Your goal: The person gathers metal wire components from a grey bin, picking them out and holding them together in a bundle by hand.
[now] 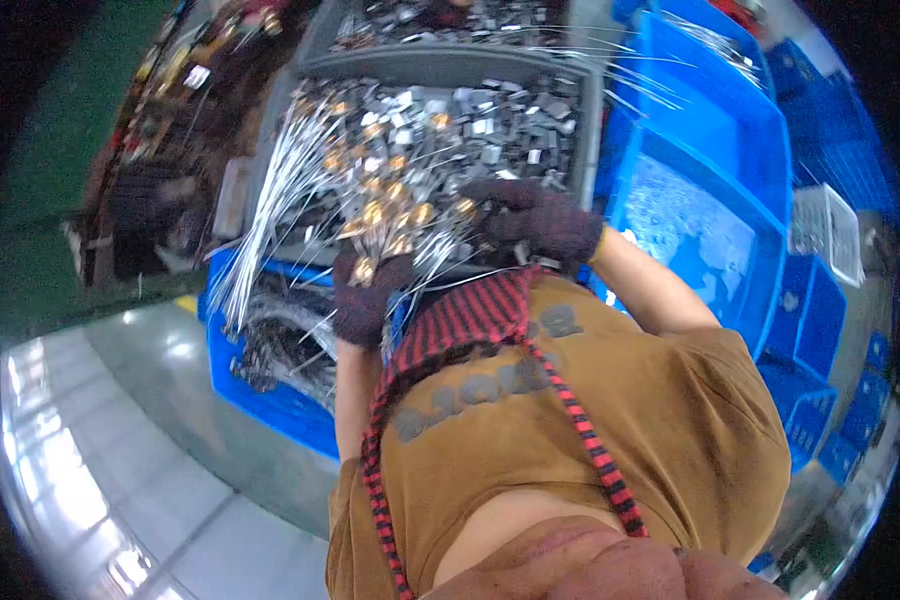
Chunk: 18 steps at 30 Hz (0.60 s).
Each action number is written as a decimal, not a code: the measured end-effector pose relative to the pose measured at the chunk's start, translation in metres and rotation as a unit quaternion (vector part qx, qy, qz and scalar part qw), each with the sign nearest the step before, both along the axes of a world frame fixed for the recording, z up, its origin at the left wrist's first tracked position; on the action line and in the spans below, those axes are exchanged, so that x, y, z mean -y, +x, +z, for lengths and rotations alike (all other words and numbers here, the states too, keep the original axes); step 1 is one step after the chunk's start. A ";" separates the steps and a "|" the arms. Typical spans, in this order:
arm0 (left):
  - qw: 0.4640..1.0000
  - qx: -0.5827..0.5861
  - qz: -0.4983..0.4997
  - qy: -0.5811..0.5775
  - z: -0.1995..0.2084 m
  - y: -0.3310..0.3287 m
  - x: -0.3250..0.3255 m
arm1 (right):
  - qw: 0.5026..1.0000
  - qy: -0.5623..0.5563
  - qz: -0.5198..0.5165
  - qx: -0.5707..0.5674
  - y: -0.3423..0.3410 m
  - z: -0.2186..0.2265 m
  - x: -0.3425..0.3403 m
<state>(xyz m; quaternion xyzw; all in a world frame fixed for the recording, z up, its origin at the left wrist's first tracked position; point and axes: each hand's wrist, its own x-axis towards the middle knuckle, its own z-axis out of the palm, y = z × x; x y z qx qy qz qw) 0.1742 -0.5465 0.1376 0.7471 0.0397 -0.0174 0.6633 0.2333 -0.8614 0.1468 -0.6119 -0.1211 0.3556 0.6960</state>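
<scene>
My left hand (362, 308), in a dark knitted glove, is closed at the near edge of a grey tray (430, 66). It grips a bunch of thin silvery rods with round brass-coloured ends (395, 212), which fan out above the glove. My right hand (545, 222), gloved alike, reaches in from the right with its fingers bent toward the bunch. One brass-coloured end (465, 206) shows at its fingertips; what the fingers hold is too dark to make out. Many small shiny metal pieces (490, 125) fill the tray beyond both hands.
Long silvery wires (270, 215) hang over the tray's left side. Below them stands a blue bin (270, 405) holding dark wiry parts. Blue crates (715, 160) line the right, one with clear plastic inside. A white basket (828, 235) stands farther right.
</scene>
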 end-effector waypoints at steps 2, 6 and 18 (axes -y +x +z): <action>0.991 -0.089 0.031 -0.095 0.012 -0.003 0.008 | 0.999 0.015 -0.038 0.031 0.000 0.007 -0.002; 0.998 0.002 -0.059 -0.008 -0.036 0.005 -0.025 | 0.953 0.007 -0.013 0.302 0.012 0.023 -0.012; 0.993 -0.013 0.047 -0.112 -0.028 -0.005 0.003 | 0.917 -0.236 0.119 0.298 0.029 0.022 -0.001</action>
